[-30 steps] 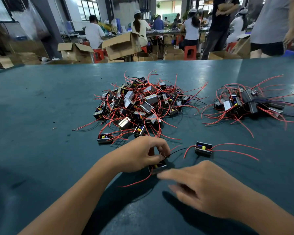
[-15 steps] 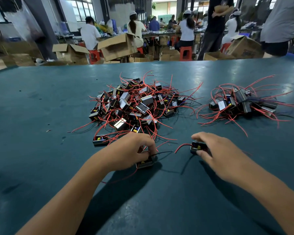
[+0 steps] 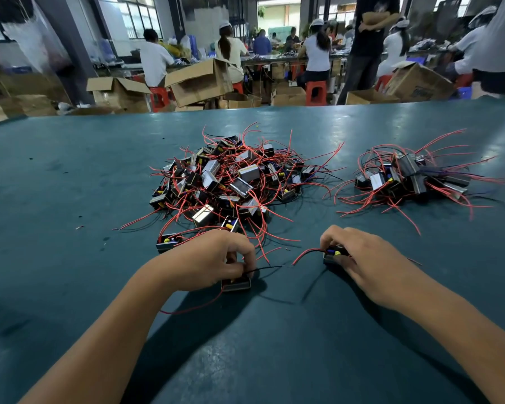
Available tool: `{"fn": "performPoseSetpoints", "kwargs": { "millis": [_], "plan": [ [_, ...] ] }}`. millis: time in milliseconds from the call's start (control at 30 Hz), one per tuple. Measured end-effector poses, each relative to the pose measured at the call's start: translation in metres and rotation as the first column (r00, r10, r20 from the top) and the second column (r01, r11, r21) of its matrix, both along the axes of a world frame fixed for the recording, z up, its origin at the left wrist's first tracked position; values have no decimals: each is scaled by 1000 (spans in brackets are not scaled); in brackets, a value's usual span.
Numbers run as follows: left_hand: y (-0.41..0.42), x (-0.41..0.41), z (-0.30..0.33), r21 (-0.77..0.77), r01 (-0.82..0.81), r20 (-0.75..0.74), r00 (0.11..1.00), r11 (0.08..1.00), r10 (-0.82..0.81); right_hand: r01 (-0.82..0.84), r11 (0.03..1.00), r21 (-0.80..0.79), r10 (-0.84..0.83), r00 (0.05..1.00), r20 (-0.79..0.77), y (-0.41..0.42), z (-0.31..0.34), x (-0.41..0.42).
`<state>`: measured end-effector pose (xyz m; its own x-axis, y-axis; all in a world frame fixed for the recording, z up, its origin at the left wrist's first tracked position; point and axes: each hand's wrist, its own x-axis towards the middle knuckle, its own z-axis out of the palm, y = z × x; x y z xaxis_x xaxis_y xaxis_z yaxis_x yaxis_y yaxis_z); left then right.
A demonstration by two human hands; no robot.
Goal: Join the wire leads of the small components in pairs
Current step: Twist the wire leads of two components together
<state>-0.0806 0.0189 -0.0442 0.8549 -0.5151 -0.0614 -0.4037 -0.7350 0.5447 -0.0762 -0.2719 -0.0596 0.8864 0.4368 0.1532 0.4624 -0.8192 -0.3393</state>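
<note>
My left hand [image 3: 213, 259] grips a small black component [image 3: 236, 283] on the green table [image 3: 70, 199]; its black lead [image 3: 267, 268] points right and a red lead [image 3: 193, 307] trails toward me. My right hand [image 3: 359, 258] grips a second component [image 3: 333, 255] with yellow and blue parts, whose red lead [image 3: 302, 255] curves left. The two lead tips lie close together between my hands, apart. A large pile of loose components [image 3: 231, 182] with red wires lies just beyond my left hand.
A smaller heap of components [image 3: 411, 179] lies at the right. One single component [image 3: 166, 242] sits left of my left hand. Beyond the table's far edge are cardboard boxes [image 3: 199, 83], red stools and several people at benches.
My right hand moved from near me up to the second component and took hold of it. My left hand kept its grip on the first component.
</note>
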Motion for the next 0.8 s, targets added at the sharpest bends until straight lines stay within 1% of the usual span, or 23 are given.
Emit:
{"fn": "performPoseSetpoints", "kwargs": {
  "millis": [133, 233, 500, 667, 800],
  "plan": [
    [5, 0, 1, 8, -1, -38, 999, 1000, 1, -5, 999, 35, 6, 1000, -18, 0, -1, 0],
    [7, 1, 3, 10, -8, -37, 999, 1000, 9, -9, 998, 64, 11, 1000, -26, -1, -1, 1],
    [10, 1, 2, -1, -11, -46, 999, 1000, 11, -18, 1000, 9, 18, 999, -48, 1, -2, 1],
    [9, 1, 1, 7, -3, -30, 1000, 1000, 4, -36, 998, 54, 37, 999, -25, -1, -3, 2],
    [8, 0, 3, -10, 20, -2, 1000, 1000, -20, -33, 999, 28, 34, 999, -23, -1, -5, 3]
  ]
}}
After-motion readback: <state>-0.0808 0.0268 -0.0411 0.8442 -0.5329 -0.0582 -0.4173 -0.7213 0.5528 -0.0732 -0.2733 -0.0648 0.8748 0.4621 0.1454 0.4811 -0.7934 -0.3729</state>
